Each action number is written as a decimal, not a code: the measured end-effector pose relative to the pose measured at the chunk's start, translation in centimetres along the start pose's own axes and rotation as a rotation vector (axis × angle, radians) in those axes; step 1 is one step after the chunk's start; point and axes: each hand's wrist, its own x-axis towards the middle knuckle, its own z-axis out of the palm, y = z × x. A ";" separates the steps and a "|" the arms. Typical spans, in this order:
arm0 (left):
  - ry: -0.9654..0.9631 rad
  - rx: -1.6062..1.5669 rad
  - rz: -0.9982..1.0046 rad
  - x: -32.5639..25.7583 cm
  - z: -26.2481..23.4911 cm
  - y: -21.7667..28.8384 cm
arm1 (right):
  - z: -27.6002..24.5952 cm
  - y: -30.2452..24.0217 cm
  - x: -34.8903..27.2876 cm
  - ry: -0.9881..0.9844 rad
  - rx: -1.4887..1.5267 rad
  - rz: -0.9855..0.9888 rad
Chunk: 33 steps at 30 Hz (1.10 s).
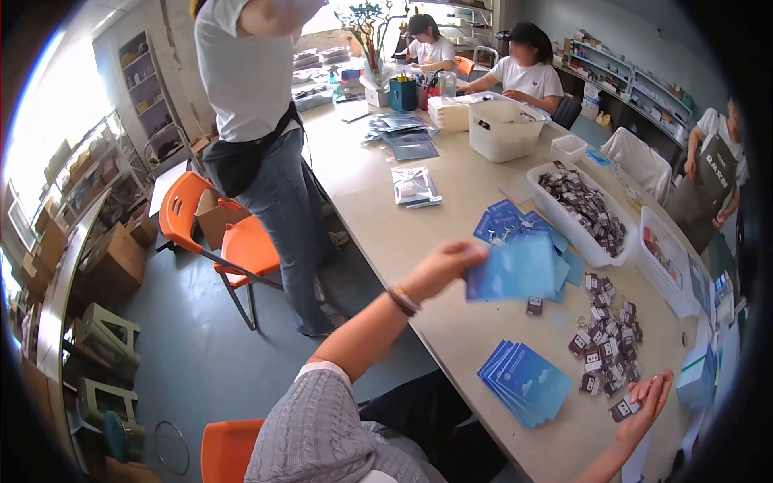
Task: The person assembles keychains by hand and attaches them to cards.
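A blue card [515, 272], slightly blurred, is pinched at its left edge by my left hand [439, 270], held above the table. My right hand [644, 414] has its fingers round a small dark keychain with a white label [623, 409], near the table's right side. Just beyond it lies a loose pile of similar keychains [605, 342]. Closer to me, a fanned stack of blue cards [527, 385] rests near the table edge. More blue cards [506, 217], some with metal rings on them, lie behind the held card. One keychain [535, 306] sits alone below that card.
A white bin full of keychains [546, 197] stands beyond the cards, beside a white perforated basket [662, 262]. Farther back are a white tub [506, 129] and plastic packets [415, 187]. A person stands by an orange chair [245, 241] at left; other people are around the table.
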 end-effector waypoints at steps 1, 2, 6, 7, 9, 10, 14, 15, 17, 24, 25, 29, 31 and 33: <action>0.146 -0.092 0.092 0.1 -1.9 0.5 | 0.4 -0.1 -0.2 0.024 0.013 0.000; 0.150 -0.243 0.255 0.3 -4.9 0.4 | 0.4 0.1 -0.1 0.026 0.011 0.000; 0.337 -0.399 0.392 0.9 -5.6 1.3 | 0.9 0.2 -0.6 -0.030 -0.030 0.106; 0.311 -0.405 0.359 0.9 -4.1 1.1 | 1.8 -0.1 -0.8 0.005 -0.070 0.128; 0.063 -0.259 0.120 0.3 0.3 0.8 | 3.7 -0.4 -0.9 -0.076 -0.161 0.145; 0.017 -0.274 0.072 0.1 2.2 0.5 | 5.1 -1.0 -1.1 -0.118 -0.199 0.127; -0.287 -0.060 -0.064 -1.0 6.9 -0.6 | 10.2 -1.9 -1.7 -0.345 -0.245 0.071; -0.332 -0.026 -0.046 -0.9 8.3 -0.9 | 11.1 -2.4 -2.2 -0.359 -0.317 0.052; -0.356 0.050 -0.012 -1.0 10.5 -1.4 | 12.7 -2.7 -2.6 -0.439 -0.441 -0.029; -0.481 0.176 -0.064 -1.9 15.0 -1.5 | 13.1 -0.8 -3.1 -0.285 -0.687 -0.244; -0.515 0.196 -0.032 -1.8 14.8 -1.6 | 13.1 -0.7 -2.9 -0.292 -0.669 -0.259; -0.570 0.195 0.012 -1.7 14.9 -2.1 | 13.1 0.0 -2.9 -0.277 -0.734 -0.360; -0.589 0.186 0.025 -1.6 15.0 -1.8 | 13.0 0.1 -2.5 -0.260 -0.829 -0.443; -0.561 0.298 -0.050 -1.6 15.0 -1.2 | 12.9 0.3 -2.4 -0.247 -0.987 -0.599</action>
